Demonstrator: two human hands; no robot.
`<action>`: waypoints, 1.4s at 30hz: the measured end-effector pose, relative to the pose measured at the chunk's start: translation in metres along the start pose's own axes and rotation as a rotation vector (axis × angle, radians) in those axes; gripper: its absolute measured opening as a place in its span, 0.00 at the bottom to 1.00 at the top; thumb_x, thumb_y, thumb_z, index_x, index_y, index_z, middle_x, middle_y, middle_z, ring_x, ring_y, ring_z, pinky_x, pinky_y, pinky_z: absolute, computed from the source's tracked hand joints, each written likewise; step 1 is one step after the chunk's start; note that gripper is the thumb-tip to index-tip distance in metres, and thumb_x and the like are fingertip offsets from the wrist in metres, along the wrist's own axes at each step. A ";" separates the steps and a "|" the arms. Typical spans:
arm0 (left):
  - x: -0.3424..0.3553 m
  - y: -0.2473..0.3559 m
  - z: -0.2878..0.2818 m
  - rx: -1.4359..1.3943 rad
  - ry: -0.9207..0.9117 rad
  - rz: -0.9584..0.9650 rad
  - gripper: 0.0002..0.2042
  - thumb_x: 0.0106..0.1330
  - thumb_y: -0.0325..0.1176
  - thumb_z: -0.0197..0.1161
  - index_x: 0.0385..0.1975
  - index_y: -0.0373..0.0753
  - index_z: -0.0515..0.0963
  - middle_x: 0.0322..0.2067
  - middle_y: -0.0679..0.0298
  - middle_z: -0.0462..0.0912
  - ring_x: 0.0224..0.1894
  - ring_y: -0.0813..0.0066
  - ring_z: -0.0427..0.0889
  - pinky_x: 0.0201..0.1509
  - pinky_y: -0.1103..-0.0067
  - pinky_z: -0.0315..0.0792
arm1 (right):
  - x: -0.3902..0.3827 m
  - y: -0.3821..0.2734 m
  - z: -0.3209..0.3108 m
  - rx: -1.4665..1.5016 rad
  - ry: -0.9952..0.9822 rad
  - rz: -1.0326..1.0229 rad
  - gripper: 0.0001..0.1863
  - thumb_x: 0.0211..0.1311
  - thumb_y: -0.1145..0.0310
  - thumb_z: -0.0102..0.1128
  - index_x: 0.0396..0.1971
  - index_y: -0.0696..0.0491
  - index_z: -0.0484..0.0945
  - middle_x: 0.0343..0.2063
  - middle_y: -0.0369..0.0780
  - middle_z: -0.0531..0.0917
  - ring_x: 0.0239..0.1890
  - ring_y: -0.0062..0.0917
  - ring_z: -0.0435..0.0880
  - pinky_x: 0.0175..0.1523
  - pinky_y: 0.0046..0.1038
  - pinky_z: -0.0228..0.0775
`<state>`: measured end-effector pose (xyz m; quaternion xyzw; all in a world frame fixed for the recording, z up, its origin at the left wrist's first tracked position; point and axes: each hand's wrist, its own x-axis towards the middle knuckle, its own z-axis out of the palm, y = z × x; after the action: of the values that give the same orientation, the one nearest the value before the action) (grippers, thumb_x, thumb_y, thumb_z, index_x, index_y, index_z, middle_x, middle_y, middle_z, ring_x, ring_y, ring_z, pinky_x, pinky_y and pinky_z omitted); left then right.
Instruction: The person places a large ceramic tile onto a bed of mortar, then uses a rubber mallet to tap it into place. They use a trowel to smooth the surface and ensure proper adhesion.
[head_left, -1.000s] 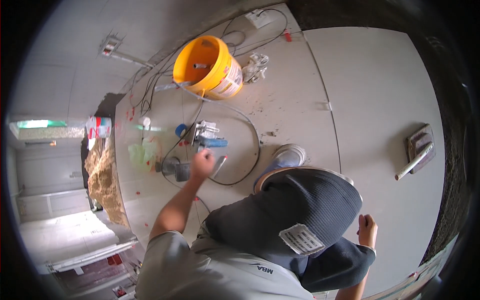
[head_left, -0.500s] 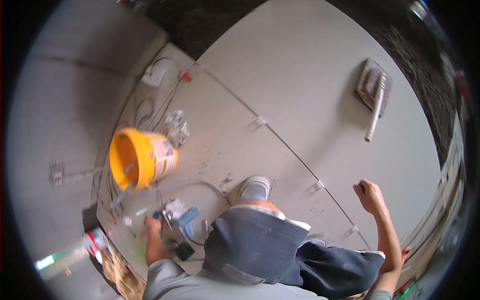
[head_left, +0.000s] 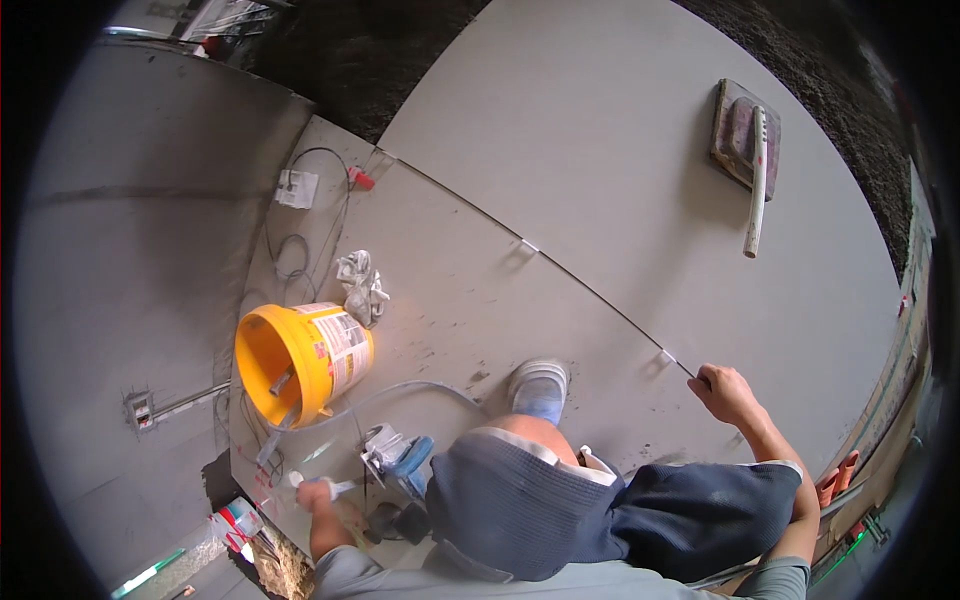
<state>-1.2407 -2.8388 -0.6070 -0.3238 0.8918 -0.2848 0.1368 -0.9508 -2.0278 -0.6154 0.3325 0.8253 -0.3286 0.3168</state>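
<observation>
My left hand [head_left: 318,494] is low on the left, its fingers curled. Beside it show a small white round piece [head_left: 295,479] and a pale handle-like piece [head_left: 344,488]; whether both belong to one thing in my grip, I cannot tell. Close by on the floor lies a blue-and-grey power tool [head_left: 402,462]. On the right, my right hand [head_left: 727,394] is closed in a fist over the narrow joint between two large grey tiles [head_left: 610,150]. Anything inside that fist is hidden. Small white clips [head_left: 668,357] stand in the joint.
A tilted yellow bucket [head_left: 345,350] with a tool inside stands at left, near a crumpled plastic bag [head_left: 362,288]. A grey hose [head_left: 400,387] curves past it. Cables run along the wall [head_left: 150,270]. A suction-pad-like tool with a pale handle [head_left: 757,185] rests at far right.
The view has shifted with my head. My right fist has come closer to the joint and its clip. My left hand has moved away from the blue-and-grey power tool, toward the small white piece.
</observation>
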 end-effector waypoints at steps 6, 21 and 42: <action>0.065 -0.195 -0.109 -0.436 -0.352 -0.349 0.16 0.61 0.37 0.59 0.45 0.35 0.81 0.38 0.50 0.86 0.39 0.48 0.86 0.42 0.56 0.80 | 0.009 -0.009 0.001 0.223 0.086 -0.084 0.15 0.64 0.61 0.61 0.29 0.59 0.79 0.24 0.49 0.82 0.29 0.45 0.81 0.37 0.39 0.73; -0.159 0.287 -0.186 -1.612 -1.612 0.248 0.19 0.69 0.25 0.50 0.58 0.22 0.64 0.54 0.45 0.73 0.57 0.51 0.75 0.62 0.59 0.73 | -0.052 0.026 0.088 0.586 0.184 0.054 0.16 0.65 0.61 0.61 0.32 0.61 0.79 0.24 0.51 0.81 0.27 0.43 0.80 0.36 0.37 0.72; -0.202 0.447 -0.172 -1.331 -0.967 0.704 0.23 0.69 0.54 0.59 0.41 0.36 0.70 0.29 0.59 0.82 0.29 0.73 0.82 0.33 0.80 0.76 | -0.084 0.030 0.101 0.783 0.296 0.422 0.17 0.68 0.61 0.58 0.29 0.62 0.74 0.17 0.38 0.74 0.18 0.19 0.73 0.25 0.25 0.66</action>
<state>-1.3851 -2.3537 -0.7241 -0.1285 0.7651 0.5175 0.3610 -0.8490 -2.1154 -0.6223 0.6308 0.5899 -0.4927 0.1061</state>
